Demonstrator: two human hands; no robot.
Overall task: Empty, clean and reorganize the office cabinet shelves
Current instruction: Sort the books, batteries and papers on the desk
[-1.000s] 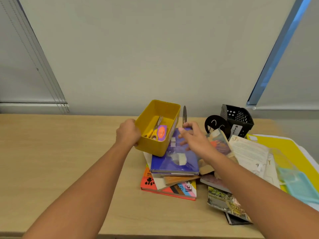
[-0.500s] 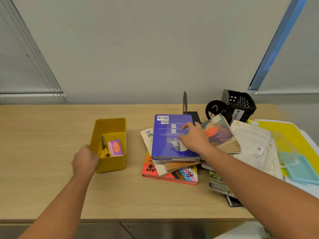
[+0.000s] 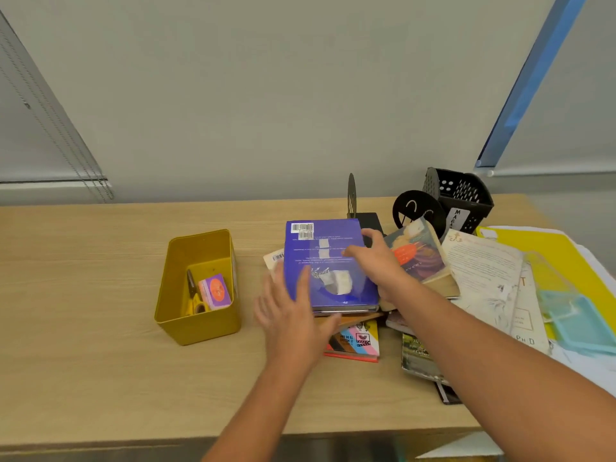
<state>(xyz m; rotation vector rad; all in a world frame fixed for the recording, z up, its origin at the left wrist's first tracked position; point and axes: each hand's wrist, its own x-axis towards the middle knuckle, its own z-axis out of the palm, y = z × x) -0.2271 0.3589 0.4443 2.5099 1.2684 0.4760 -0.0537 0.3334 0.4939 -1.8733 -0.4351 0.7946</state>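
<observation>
A blue hardcover book (image 3: 328,258) lies on top of a stack of books in the middle of the wooden table (image 3: 83,295). My right hand (image 3: 376,261) rests on its right half, fingers spread over the cover, thumb at the far right edge. My left hand (image 3: 293,315) is at the book's near left corner, fingers straight, thumb lying on the cover; it is blurred. A yellow plastic bin (image 3: 200,288) stands alone to the left, holding scissors (image 3: 193,295) and a small purple and orange box (image 3: 215,291).
Right of the stack lie more books (image 3: 420,258), loose papers (image 3: 483,275), a yellow folder (image 3: 550,255) and a light blue tray (image 3: 580,321). A black mesh holder (image 3: 460,198) and black metal bookends (image 3: 418,208) stand at the back. The table's front edge is near.
My left hand set the yellow bin down on the table at the left, let go of it, and moved right to the blue book. My right hand stayed on the book.
</observation>
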